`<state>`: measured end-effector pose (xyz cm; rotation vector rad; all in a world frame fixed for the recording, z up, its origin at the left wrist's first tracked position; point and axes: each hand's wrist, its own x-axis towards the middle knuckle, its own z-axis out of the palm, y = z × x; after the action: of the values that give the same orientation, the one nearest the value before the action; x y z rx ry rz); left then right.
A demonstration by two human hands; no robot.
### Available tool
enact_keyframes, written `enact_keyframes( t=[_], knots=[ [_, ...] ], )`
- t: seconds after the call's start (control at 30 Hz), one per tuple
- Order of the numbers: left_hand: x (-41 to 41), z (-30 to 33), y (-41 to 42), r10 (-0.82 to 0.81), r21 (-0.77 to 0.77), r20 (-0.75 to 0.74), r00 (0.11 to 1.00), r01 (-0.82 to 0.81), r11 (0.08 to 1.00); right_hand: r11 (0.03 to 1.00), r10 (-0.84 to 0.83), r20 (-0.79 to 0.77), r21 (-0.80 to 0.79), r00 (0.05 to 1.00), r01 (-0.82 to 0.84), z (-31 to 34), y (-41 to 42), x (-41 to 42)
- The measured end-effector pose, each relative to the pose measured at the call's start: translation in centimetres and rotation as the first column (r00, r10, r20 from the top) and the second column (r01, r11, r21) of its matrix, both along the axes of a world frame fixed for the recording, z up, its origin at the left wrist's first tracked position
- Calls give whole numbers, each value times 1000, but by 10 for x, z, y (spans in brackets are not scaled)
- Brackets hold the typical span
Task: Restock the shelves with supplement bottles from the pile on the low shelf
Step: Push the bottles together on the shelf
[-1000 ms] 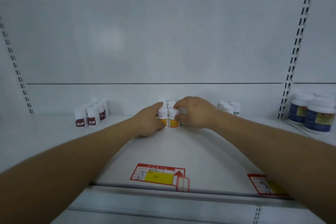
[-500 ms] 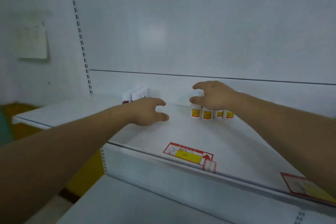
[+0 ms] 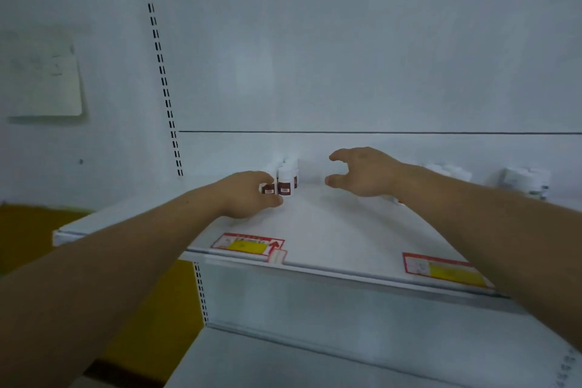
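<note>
Supplement bottles (image 3: 285, 182) upright on shelf (image 3: 330, 230), left hand (image 3: 248, 195) touching them

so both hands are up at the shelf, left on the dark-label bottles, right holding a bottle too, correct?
Not quite. The head view shows the right hand holding nothing: its fingers are spread, hovering over bare shelf. The rest stands: the left hand is at the dark-label bottles, fingers round the leftmost one.
</note>
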<state>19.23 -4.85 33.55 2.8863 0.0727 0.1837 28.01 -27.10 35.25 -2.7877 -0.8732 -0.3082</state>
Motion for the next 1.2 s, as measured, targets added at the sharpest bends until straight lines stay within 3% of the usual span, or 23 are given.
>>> enact_keyframes(
  t=[0.4, 0.63, 0.77, 1.2],
  knots=[
    [43, -19, 67, -106, -54, -51, 993, 103, 993, 986, -160, -76, 27, 984, 162, -1, 68, -4],
    [65, -19, 64, -191, -268, 14, 982, 188, 945, 997, -72, -193, 7, 979, 75, -7, 83, 16],
    [79, -18, 55, -216, -301, 12, 976, 210, 930, 998, 15, -241, 70, 971, 2, -15, 88, 24],
    [93, -23, 64, -325, -337, 43, 945, 320, 885, 990, -19, -258, 131, 966, 54, -13, 102, 18]
  ],
)
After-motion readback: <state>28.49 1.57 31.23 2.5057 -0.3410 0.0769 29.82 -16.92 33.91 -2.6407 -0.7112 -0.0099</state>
